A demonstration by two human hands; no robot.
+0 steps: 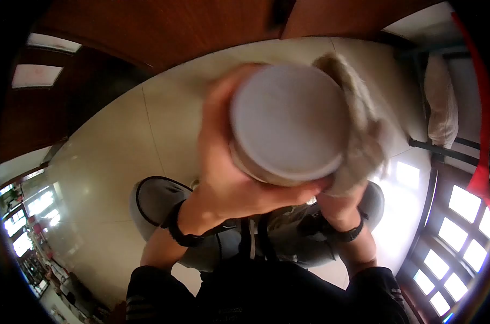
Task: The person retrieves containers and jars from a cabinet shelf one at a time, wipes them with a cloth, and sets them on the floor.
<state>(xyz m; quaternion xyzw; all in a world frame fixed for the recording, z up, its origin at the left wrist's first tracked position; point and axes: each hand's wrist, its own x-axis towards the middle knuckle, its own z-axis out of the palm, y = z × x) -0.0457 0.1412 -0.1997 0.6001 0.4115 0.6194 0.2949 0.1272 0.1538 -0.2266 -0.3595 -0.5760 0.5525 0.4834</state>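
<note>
Close to the camera is a round container with a flat greyish-white top [291, 121]; its side mostly lies out of sight. My left hand [223, 178] is wrapped round its left and near side, thumb and fingers pressed to the wall. A crumpled beige cloth [358, 140] lies against the right side of the container. My right hand [342, 208] is closed on this cloth from below, and most of its fingers are hidden behind cloth and container. Both wrists wear dark bands. Container, cloth and left hand are slightly blurred.
Below is a glossy cream tiled floor [110, 178], with my bent knees over it. Brown wooden panels [164, 27] stand ahead. On the right are a dark metal frame [445, 150], a pale cushion-like thing [440, 102] and red fabric [480, 183]. Clutter [56, 264] lines the lower left.
</note>
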